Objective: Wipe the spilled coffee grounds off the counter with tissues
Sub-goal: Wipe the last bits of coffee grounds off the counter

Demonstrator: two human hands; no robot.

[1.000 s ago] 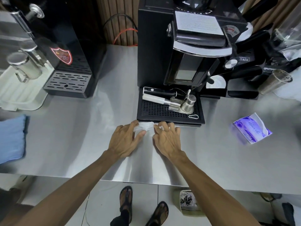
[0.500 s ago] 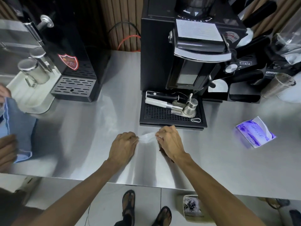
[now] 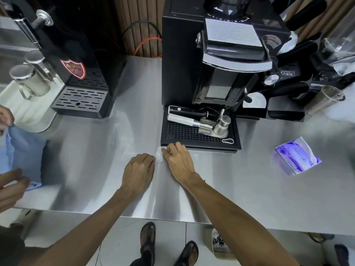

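Left hand (image 3: pixel 138 169), right hand (image 3: pixel 177 160), tissue (image 3: pixel 159 158) pinched between them

A dark slatted wooden wall (image 3: pixel 124 12) stands behind, and pale tiles cover the floor (image 3: pixel 119 239) below.

The left hand (image 3: pixel 138 169) and right hand (image 3: pixel 177 161) hide most of the tissue (image 3: pixel 159 158) between them.

Bare stainless-steel desk (image 3: pixel 240 189) lies open from the near edge up to the black perforated drip tray (image 3: pixel 199 138), which blocks the way forward. Rightward free up to the purple plastic tissue pack (image 3: pixel 298 156); leftward bounded by a light-blue cloth (image 3: pixel 25 150).
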